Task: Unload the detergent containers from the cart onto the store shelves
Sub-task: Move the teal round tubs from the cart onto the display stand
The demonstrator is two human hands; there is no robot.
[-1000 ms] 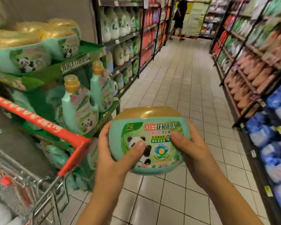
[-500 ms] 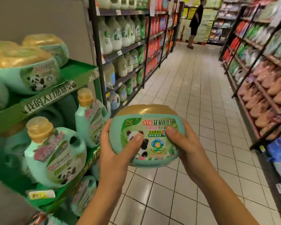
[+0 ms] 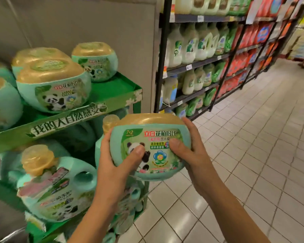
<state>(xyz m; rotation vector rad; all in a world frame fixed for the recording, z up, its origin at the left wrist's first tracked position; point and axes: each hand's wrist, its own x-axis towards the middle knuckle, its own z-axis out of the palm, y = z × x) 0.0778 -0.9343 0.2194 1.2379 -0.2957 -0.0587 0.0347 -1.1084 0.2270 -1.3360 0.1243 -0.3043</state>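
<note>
Left hand [image 3: 116,165] and right hand [image 3: 188,155] clamp the round mint-green plastic tub with gold lid [image 3: 156,137], held below the green cardboard shelf tier [image 3: 118,86]. Risk: its base may catch the raised shelf lip.

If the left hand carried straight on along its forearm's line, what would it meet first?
Probably the gold-capped mint-green bottle on the lower tier of the green cardboard display, just beyond the left hand, which grips the round mint-green tub with a gold lid. Depth is unclear.
</note>
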